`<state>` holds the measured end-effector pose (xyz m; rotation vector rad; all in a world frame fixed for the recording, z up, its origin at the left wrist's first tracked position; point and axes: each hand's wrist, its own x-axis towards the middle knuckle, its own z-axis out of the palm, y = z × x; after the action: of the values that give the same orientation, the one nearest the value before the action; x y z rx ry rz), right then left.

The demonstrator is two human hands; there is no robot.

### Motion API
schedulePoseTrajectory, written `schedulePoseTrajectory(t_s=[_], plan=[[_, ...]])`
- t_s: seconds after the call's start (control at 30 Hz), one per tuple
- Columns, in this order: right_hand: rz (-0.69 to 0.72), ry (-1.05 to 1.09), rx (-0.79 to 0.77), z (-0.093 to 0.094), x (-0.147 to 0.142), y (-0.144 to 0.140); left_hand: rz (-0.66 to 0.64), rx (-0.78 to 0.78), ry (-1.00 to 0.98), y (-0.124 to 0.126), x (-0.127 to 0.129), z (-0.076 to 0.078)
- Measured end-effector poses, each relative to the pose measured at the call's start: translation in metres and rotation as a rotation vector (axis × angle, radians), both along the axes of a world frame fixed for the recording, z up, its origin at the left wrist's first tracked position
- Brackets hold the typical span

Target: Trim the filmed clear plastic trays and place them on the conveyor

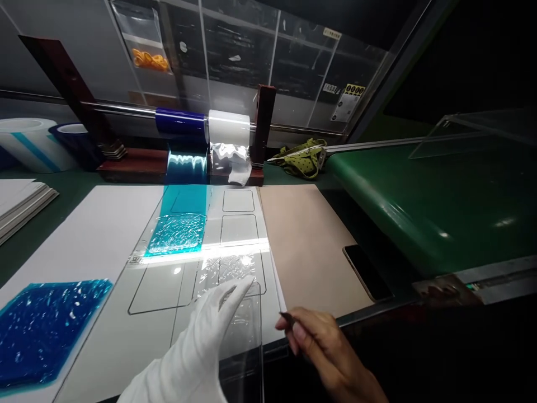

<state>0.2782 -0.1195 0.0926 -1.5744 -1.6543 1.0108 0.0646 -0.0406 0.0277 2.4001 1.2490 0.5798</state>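
Note:
My left hand (pixel 205 324), in a white glove, reaches over the marked sheet, thumb and fingertips close together at the lower end of a wrinkled clear film (pixel 230 266). The glove hides part of the contact. My right hand (pixel 319 341) is bare and pinches a small dark pointed piece (pixel 287 319), perhaps a blade; its exact kind is unclear. Black outlined rectangles mark the pale template sheet (pixel 159 285) under both hands' work area. Beside the clear film lies a strip of teal film (pixel 178 232), running up to the blue roll (pixel 182 122).
A white roll (pixel 229 124) shares the metal rod with the blue one, between dark red posts (pixel 265 126). A stack of blue film pieces (pixel 54 330) lies left. At right are a tan board (pixel 310 240), a phone (pixel 367 271) and a green conveyor belt (pixel 440 207).

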Motion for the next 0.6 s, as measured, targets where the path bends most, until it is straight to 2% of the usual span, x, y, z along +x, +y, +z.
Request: schedulePoseTrajectory(t_s=[0.2,0.33,0.47,0.6], plan=[[0.073,-0.063,-0.181,-0.007,-0.016,-0.008,-0.065,0.054,-0.034,-0.004,-0.003,0.011],[0.082,-0.076,-0.136,0.002,-0.023,-0.005,-0.093,0.033,-0.025,-0.006,-0.004,0.015],[0.102,-0.073,-0.18,0.011,-0.027,-0.002,-0.109,0.041,-0.041,-0.009,-0.001,0.015],[0.091,-0.091,-0.15,-0.002,-0.022,-0.005,-0.118,0.055,-0.05,-0.012,0.005,0.013]])
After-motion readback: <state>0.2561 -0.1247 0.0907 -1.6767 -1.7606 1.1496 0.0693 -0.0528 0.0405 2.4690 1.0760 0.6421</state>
